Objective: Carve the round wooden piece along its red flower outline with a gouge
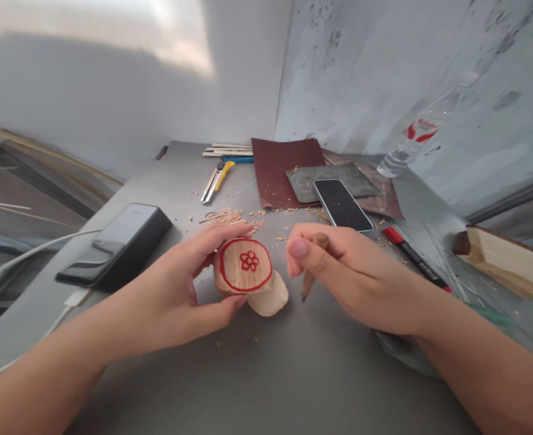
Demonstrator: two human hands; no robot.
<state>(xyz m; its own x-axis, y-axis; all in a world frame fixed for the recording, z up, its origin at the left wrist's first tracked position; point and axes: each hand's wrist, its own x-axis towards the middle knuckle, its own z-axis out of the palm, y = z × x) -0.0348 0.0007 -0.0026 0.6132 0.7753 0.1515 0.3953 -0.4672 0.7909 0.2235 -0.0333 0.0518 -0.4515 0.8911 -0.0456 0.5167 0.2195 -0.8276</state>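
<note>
A rounded wooden block (234, 272) with a red outline and a small red flower on its face is gripped by my left hand (175, 296), thumb below and fingers above. Under its lower right edge shows a pale, rounded piece of wood (270, 299). To the right, my right hand (343, 272) is closed around a short brown wooden stick (308, 283) with a dark tip pointing down at the grey table (266, 386). The tip is apart from the block.
Wood shavings (225, 216) lie beyond my hands, near a yellow cutter (218, 181), brown sandpaper (279, 175) and a phone (341, 205). A black device (116, 244) stands left; a red-capped marker (415, 260), wood block (506, 260) and bottle (420, 136) are right.
</note>
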